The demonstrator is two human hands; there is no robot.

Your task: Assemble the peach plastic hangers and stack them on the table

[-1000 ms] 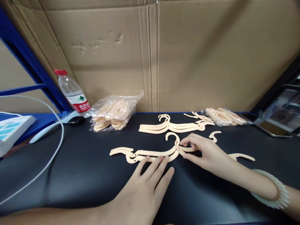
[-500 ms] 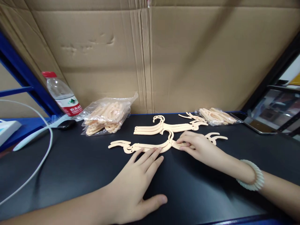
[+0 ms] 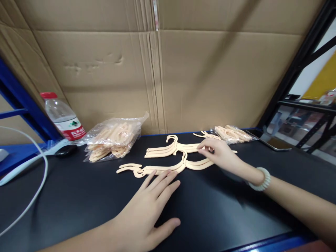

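A front beige folding hanger [image 3: 160, 169] lies on the black tabletop, its hook pointing away from me and its left end spreading into thin curved pieces. My left hand [image 3: 149, 206] rests flat with fingers stretched, the fingertips on this hanger's left arm. Behind it lies a rear beige folding hanger [image 3: 161, 150], made of stacked curved strips. Over the rear hanger's right arm, my right hand [image 3: 220, 152] is closed in a pinch, thumb and fingertips at the strip. The hand covers the right ends of both hangers.
A clear bag of hanger parts [image 3: 112, 138] sits at back left beside a water bottle [image 3: 65, 120]. Another bagged bundle [image 3: 233, 134] and a phone-like dark slab [image 3: 270, 140] lie at back right. A white cable [image 3: 42, 185] loops at left; cardboard [image 3: 223, 70] stands behind.
My right hand has moved off the front hanger's right arm and back to the rear hanger's right arm. My left hand stays on the front hanger. The view has tilted up and shifted right.
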